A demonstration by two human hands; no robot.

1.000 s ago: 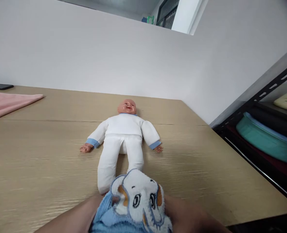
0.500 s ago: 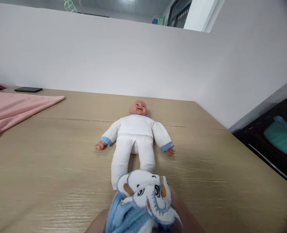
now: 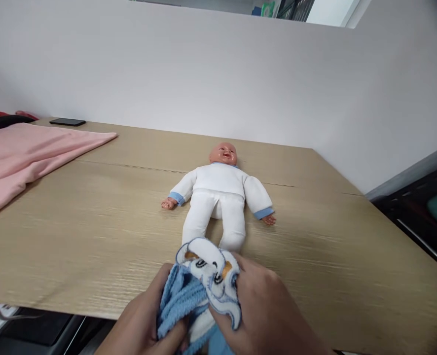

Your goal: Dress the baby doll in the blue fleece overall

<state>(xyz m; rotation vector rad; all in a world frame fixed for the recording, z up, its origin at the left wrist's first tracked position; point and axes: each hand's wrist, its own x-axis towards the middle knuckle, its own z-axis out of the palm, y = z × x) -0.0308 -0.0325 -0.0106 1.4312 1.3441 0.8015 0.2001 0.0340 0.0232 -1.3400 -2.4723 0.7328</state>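
Bunched between my two hands is a blue terry baby towel (image 3: pixel 183 296) with a white elephant face stitched on it. My left hand (image 3: pixel 148 310) grips its left side, the thumb pressed into the folds. Wrapped round the right side, by the elephant's ear and trunk, is my right hand (image 3: pixel 257 296). Just beyond lies a baby doll (image 3: pixel 218 180) on its back, in a white outfit with blue cuffs, its head away from me. The towel hides the doll's feet.
The doll lies on a wooden table (image 3: pixel 307 256). To the left are a pink cloth (image 3: pixel 29 153) and a black phone-like slab (image 3: pixel 67 122). A white wall (image 3: pixel 203 74) stands behind, and a dark rack (image 3: pixel 425 217) is at the right. A curved metal piece shows at the lower left.
The view has tipped downward and turned left. Both hands now show clearly around the towel, which is more bunched, with the elephant face folded and tilted.
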